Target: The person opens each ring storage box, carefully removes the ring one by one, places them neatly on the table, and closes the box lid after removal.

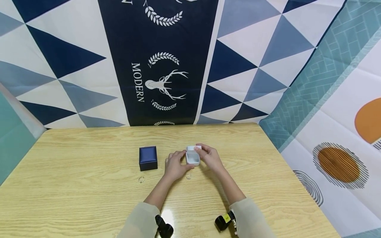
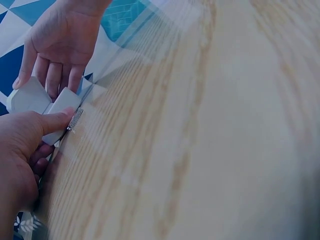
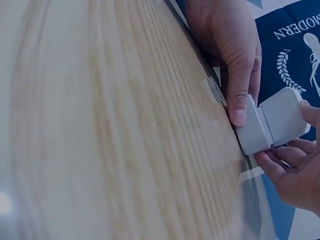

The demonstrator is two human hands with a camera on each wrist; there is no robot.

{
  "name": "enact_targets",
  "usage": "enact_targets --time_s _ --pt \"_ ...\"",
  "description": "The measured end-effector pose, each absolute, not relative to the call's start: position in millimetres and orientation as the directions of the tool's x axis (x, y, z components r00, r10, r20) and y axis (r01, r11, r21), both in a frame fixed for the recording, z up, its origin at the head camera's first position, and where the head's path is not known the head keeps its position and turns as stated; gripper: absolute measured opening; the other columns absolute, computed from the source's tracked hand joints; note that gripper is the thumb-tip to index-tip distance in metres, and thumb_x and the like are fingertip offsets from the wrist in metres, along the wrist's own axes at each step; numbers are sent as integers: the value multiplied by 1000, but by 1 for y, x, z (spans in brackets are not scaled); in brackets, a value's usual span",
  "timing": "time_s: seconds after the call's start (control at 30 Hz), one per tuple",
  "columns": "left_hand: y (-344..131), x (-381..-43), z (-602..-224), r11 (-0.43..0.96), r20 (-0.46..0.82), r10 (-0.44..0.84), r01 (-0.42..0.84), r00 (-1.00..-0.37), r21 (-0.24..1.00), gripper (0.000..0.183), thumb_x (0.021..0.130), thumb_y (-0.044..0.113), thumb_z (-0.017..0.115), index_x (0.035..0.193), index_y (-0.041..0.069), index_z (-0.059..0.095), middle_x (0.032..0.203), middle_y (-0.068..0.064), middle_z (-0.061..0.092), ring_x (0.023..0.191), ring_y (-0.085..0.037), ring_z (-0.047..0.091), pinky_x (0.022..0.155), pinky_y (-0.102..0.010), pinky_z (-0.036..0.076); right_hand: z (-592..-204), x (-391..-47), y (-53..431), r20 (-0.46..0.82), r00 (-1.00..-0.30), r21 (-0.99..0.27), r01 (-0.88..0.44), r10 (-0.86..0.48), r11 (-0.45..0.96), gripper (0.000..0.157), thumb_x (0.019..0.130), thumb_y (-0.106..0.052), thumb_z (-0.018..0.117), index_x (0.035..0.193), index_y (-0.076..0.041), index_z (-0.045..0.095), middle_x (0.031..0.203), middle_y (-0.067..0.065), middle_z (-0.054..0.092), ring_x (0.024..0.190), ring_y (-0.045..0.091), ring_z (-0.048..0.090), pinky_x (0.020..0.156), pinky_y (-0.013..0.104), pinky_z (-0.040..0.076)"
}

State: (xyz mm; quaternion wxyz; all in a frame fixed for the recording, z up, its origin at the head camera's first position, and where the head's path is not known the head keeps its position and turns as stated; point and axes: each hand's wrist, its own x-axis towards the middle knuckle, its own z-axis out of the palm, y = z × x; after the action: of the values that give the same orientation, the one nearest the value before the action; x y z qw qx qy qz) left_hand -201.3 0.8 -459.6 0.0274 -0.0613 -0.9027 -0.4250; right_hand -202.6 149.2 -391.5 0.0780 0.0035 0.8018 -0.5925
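Note:
A small white ring box stands on the wooden table with its hinged lid raised. My left hand holds the base from the left, thumb along its near side and fingers reaching round behind. On the other side, my right hand pinches the raised lid, its thumb on the lid's inner face in the right wrist view. Just in front of the box lies a ring, whose sparkling band shows beside the left thumb in both wrist views. The box's interior looks pale from above.
A dark blue box, lid down, stands to the left of my left hand. In front of it lies a second ring. Behind the table hangs a patterned cloth, and more cloth hangs past the right edge.

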Motion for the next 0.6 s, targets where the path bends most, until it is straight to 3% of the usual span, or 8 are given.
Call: enact_targets --time_s 0.6 --pt "1 -201 -459 636 95 84 127 -992 762 72 73 38 78 133 9 52 130 -8 57 109 -25 46 92 -41 32 -397 -202 151 -113 -989 -963 86 -94 256 48 96 -22 54 134 6 46 130 24 54 118 33 55 95 39 47"
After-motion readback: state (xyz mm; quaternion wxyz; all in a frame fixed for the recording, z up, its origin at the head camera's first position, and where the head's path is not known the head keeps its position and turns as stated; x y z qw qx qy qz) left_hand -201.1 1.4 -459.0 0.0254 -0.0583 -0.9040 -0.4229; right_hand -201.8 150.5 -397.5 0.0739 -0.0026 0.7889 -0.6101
